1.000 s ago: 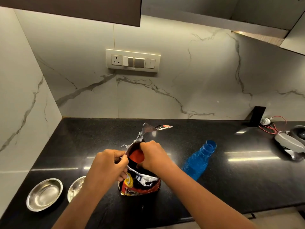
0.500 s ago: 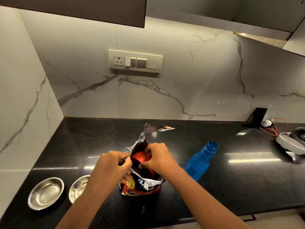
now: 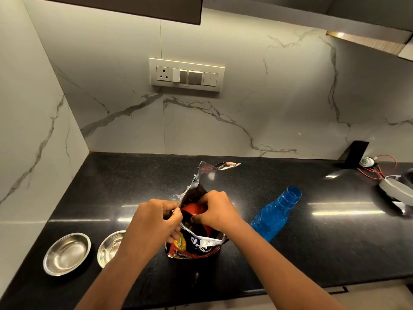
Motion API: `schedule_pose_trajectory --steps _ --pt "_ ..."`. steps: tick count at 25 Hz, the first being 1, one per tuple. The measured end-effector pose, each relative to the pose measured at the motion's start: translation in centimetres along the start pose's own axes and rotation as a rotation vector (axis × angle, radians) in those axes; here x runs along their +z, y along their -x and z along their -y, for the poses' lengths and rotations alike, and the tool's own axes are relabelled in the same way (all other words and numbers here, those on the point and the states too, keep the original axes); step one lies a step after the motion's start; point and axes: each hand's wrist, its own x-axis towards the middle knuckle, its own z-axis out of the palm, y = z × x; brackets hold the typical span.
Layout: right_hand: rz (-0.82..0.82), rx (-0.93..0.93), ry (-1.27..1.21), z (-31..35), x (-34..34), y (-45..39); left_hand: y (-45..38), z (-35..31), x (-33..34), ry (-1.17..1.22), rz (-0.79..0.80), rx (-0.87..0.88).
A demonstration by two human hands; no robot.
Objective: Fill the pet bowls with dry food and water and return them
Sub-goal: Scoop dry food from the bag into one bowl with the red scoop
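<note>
A black, red and yellow foil food bag (image 3: 196,247) stands on the black counter (image 3: 312,242) with its torn top open. My left hand (image 3: 156,220) pinches the bag's left edge. My right hand (image 3: 218,211) grips the bag's right edge, fingers curled over a red object (image 3: 193,209) inside the bag. Two empty steel bowls sit at the left: one bowl (image 3: 67,253) fully in view, the other bowl (image 3: 109,247) partly hidden by my left forearm. An uncapped blue plastic bottle (image 3: 274,214) stands right of the bag.
A marble wall with a switch panel (image 3: 186,74) runs behind the counter, and a marble side wall closes the left. At the far right lie a black block (image 3: 355,154), red wires (image 3: 380,168) and a white device (image 3: 397,190). The counter's front edge is near me.
Both hands have pulled the bag's mouth wider. The right hand's fingers have shifted a little deeper over the red object inside. The bag, bowls and bottle stay in place.
</note>
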Motion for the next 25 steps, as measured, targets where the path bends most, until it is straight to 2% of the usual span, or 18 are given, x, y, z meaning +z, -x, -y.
schedule_pose_trajectory --steps 7,17,25 --pt "-0.011 0.075 -0.259 -1.0 -1.5 0.1 -0.1 0.1 0.0 -0.036 0.021 0.016" --pt "0.066 0.134 -0.865 -3.7 -4.1 1.9 -0.4 0.6 0.0 -0.009 0.015 0.015" --pt "0.055 0.220 -1.191 -5.1 -4.9 3.9 -0.5 0.8 -0.6 -0.043 -0.029 0.062"
